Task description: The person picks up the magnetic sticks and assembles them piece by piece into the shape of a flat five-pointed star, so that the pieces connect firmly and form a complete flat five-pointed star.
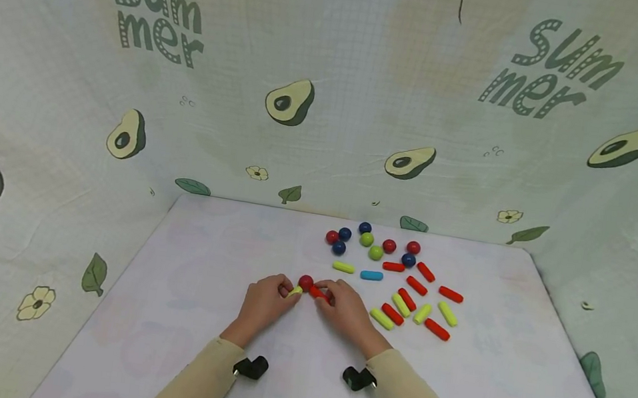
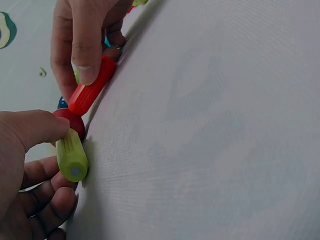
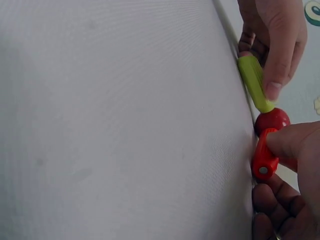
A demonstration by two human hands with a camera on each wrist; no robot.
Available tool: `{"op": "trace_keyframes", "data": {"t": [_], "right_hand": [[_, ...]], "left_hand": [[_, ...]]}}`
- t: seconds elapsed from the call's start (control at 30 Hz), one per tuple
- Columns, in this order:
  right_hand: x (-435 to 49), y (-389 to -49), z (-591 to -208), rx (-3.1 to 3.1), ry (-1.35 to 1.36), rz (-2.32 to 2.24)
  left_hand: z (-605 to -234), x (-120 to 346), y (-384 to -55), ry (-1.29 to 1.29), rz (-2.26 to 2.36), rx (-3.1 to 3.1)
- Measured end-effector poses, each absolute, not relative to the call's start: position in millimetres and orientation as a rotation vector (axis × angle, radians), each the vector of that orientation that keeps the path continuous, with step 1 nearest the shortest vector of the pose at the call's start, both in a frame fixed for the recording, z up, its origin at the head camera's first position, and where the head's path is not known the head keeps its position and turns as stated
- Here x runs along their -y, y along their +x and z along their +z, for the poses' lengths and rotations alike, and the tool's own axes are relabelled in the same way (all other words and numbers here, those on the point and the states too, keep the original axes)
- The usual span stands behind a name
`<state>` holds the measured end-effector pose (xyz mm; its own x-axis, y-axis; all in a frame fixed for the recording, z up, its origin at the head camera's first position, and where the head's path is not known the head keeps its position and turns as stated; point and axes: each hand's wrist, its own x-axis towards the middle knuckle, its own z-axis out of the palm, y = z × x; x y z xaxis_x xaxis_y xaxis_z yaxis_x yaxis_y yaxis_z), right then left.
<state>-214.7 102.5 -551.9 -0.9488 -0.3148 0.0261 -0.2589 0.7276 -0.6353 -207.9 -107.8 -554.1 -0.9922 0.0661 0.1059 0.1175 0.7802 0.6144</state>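
Note:
A dark red ball sits on the white table between my two hands. My left hand pinches a yellow-green rod, whose far end touches the ball; a small grey disc shows in its near end. From the other side, my right hand grips a red rod between thumb and fingers. Its tip meets the ball too, and it carries a similar grey disc. Ball and rods form a short angled chain, seen close up in both wrist views.
Loose red and yellow-green rods lie right of my right hand, with a blue rod farther back. Behind them are several balls, dark blue, green and red. A printed cloth hangs behind the table.

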Motion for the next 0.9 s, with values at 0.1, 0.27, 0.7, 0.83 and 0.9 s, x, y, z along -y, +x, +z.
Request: {"op": "trace_keyframes", "data": {"t": [0.1, 0.27, 0.7, 0.83, 0.9], "right_hand": [[-100, -217, -554, -2.834, -0.495, -1.024], [-99, -219, -555, -2.807, -0.451, -1.047], [-117, -244, -540, -2.936, -0.255, -1.1], [-124, -262, -535, -3.028, -0.252, -1.005], [-126, -270, -533, -3.053, -0.256, -0.97]], "left_hand": [[-555, 110, -212, -0.15, -1.083, 2.889], [-558, 115, -223, -0.2, -1.254, 2.865], [-567, 123, -246, -0.363, -1.429, 2.904], [-565, 120, -246, -0.357, -1.421, 2.919], [-563, 120, -244, -0.35, -1.427, 2.917]]}}
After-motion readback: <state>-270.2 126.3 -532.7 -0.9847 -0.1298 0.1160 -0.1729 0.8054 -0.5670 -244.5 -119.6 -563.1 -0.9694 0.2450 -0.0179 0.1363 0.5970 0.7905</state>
